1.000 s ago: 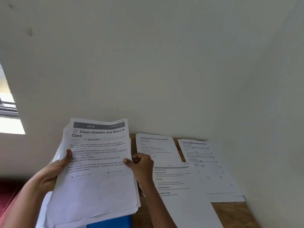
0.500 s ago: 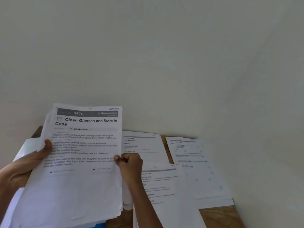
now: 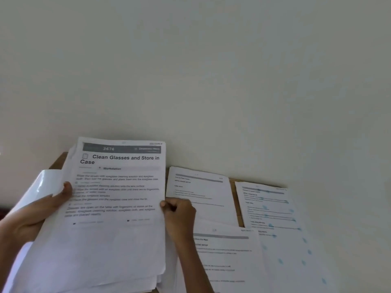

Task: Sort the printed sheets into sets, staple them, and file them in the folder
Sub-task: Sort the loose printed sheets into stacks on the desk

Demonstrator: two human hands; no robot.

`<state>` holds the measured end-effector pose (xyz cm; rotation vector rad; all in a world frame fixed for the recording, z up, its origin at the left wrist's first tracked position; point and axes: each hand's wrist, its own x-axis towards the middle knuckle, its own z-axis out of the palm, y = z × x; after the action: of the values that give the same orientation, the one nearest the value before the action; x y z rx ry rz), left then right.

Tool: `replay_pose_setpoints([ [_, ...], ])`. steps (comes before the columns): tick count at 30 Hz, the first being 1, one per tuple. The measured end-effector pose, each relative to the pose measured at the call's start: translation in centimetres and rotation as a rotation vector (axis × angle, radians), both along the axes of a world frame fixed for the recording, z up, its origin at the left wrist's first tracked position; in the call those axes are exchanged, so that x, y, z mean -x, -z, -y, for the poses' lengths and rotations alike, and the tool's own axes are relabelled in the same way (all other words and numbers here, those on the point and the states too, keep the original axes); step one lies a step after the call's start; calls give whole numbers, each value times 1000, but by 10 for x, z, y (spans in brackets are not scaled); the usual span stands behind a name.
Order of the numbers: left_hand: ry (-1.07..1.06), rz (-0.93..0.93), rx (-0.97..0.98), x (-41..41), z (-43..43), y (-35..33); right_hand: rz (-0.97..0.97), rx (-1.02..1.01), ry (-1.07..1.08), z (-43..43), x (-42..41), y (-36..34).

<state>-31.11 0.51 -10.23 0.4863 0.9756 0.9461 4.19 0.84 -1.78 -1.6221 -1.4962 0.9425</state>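
- Sorting step; left hand (image 3: 42,210) grips sheet stack (image 3: 105,250), right hand (image 3: 179,216) pinches edge of top sheet (image 3: 120,182)
- My judgement: next, match it to a pile (image 3: 201,191) on the counter (image 3: 237,204)

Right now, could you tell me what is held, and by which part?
The stack of printed sheets: left hand grips its left edge, right hand pinches its right edge.

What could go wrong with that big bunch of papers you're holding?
The stack is thick and fanned at its lower edge. Gripped only at the sides by the left hand and right hand, loose sheets might slide out. The laid-out sheets overlap on the table, so sets could get mixed.
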Motion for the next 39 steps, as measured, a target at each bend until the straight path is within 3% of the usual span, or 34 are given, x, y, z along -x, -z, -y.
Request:
replay_pose_setpoints([
  [5,-11,-12,17,-64,13,-86,-123,54,118,-11,-6,7],
  [8,-128,-102,66,-71,9,-89,-147,112,97,-15,-5,15],
  [11,-114,-116,80,-72,8,-90,-133,137,55,-17,-1,20],
  [16,-105,-109,107,-68,5,-86,-16,83,124,-23,-13,10],
  [22,-134,-120,77,-68,7,-86,244,83,247,-30,-97,-6],
  [28,-112,-34,-33,-62,14,-107,501,206,312,-30,-148,-3],
  [35,-114,36,-207,-46,20,-141,478,221,451,-24,-137,-3],
  [39,-100,35,-280,-43,29,-159,619,21,493,-11,-107,-17],
])
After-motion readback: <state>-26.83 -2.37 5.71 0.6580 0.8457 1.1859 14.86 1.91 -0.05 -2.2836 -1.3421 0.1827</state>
